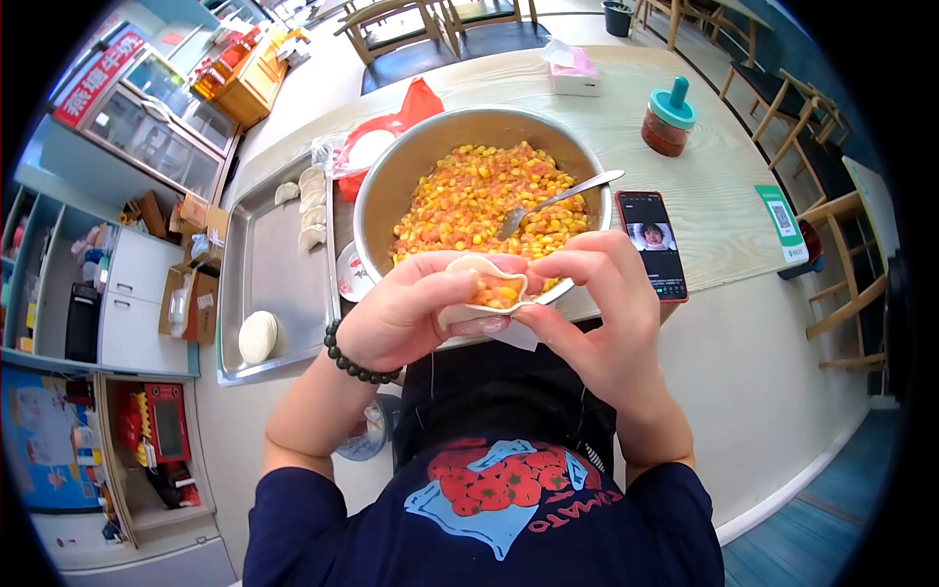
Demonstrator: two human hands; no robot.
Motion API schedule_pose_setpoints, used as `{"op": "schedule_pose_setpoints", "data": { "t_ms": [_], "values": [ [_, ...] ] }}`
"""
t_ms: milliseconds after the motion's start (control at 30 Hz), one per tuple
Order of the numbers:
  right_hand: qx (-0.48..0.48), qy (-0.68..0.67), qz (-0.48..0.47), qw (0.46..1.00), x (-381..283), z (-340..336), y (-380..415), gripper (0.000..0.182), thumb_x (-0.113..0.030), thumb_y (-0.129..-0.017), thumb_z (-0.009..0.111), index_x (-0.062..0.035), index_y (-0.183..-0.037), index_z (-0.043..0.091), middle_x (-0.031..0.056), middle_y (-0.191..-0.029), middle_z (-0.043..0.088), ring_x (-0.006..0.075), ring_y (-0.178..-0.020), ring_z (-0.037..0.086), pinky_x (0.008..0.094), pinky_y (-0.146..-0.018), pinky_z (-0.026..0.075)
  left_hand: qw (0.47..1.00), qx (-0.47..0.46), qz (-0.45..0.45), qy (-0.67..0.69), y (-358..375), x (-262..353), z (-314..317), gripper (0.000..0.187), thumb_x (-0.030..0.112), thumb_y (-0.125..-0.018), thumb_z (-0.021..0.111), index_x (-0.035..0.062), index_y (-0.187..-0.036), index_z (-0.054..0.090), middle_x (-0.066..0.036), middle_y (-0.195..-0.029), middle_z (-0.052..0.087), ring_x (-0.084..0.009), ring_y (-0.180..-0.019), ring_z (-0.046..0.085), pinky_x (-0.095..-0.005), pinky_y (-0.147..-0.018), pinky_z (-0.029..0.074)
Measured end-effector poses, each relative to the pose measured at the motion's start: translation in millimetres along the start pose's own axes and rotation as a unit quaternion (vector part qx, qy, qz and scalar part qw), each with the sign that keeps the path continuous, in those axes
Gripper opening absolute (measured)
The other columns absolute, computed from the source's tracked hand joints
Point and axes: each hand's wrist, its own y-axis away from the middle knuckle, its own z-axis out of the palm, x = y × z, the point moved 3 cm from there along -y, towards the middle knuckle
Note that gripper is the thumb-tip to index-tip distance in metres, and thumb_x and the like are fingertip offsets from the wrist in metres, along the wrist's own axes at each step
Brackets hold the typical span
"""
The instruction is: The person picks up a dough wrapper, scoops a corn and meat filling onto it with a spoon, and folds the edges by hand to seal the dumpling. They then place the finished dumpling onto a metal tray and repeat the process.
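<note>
A round dough wrapper (464, 313) with corn filling in it is held over the near rim of a large metal bowl (377, 210). My left hand (416, 308), with a dark bead bracelet at the wrist, cups the wrapper from the left, fingers curled round it. On the right side, my right hand (602, 313) pinches the wrapper's edge between thumb and fingers. Inside the bowl is a corn and pinkish meat filling (460, 196), and a metal spoon (577, 190) rests in it, handle toward the right.
Left of the bowl, a metal tray (279, 235) holds several dumplings (312, 210) and a stack of wrappers (258, 337). A phone (652, 245) lies right of the bowl. Farther back are a red bag (419, 101), a tissue box (574, 76) and a lidded jar (668, 125).
</note>
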Motion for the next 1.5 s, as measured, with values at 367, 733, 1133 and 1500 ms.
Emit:
{"op": "schedule_pose_setpoints", "data": {
  "t_ms": [367, 733, 1133, 1500],
  "values": [
    [-0.067, 0.008, -0.048, 0.997, -5.9, 5.5, -4.9, 0.022, -0.003, -0.065, 0.075, -0.007, -0.08, 0.061, 0.0076, -0.082, 0.054, 0.0252, -0.077, 0.054, 0.0345, -0.066, 0.044, 0.976, 0.009, 0.019, -0.217, 0.0, 15.0, 3.9, 0.028, 0.012, -0.086, 0.061, -0.0023, -0.109, 0.063, -0.007, -0.107, 0.063, -0.0097, -0.098, 0.057, -0.0262, -0.087, 0.045],
    [-0.085, 0.037, -0.075, 0.993, -9.2, 1.1, -9.3, 0.025, -0.001, -0.063, 0.074, -0.0073, -0.082, 0.059, 0.0075, -0.083, 0.054, 0.025, -0.077, 0.054, 0.0343, -0.065, 0.043, 0.991, 0.009, 0.036, -0.128, -2.0, 18.6, 8.2, 0.026, 0.01, -0.086, 0.06, -0.0027, -0.109, 0.062, -0.01, -0.106, 0.065, -0.0125, -0.098, 0.06, -0.0272, -0.089, 0.047],
    [-0.097, 0.075, -0.102, 0.987, -15.1, 1.3, -13.1, 0.024, -0.001, -0.062, 0.075, -0.0064, -0.081, 0.06, 0.0063, -0.08, 0.053, 0.0211, -0.074, 0.054, 0.0301, -0.063, 0.044, 0.943, 0.028, 0.034, -0.329, 1.3, 28.4, 13.8, 0.028, 0.005, -0.087, 0.057, -0.0025, -0.113, 0.062, -0.004, -0.1, 0.065, -0.0043, -0.077, 0.054, -0.019, -0.069, 0.045],
    [-0.082, 0.035, -0.049, 0.995, -15.2, -1.4, -11.9, 0.024, -0.001, -0.061, 0.074, -0.0079, -0.079, 0.06, 0.0049, -0.078, 0.055, 0.0209, -0.071, 0.054, 0.0312, -0.061, 0.043, 0.958, 0.021, 0.016, -0.284, -2.6, 26.9, 10.8, 0.029, 0.0, -0.084, 0.055, -0.0026, -0.112, 0.063, -0.008, -0.105, 0.066, -0.0093, -0.091, 0.06, -0.0241, -0.082, 0.048]
  ]
}}
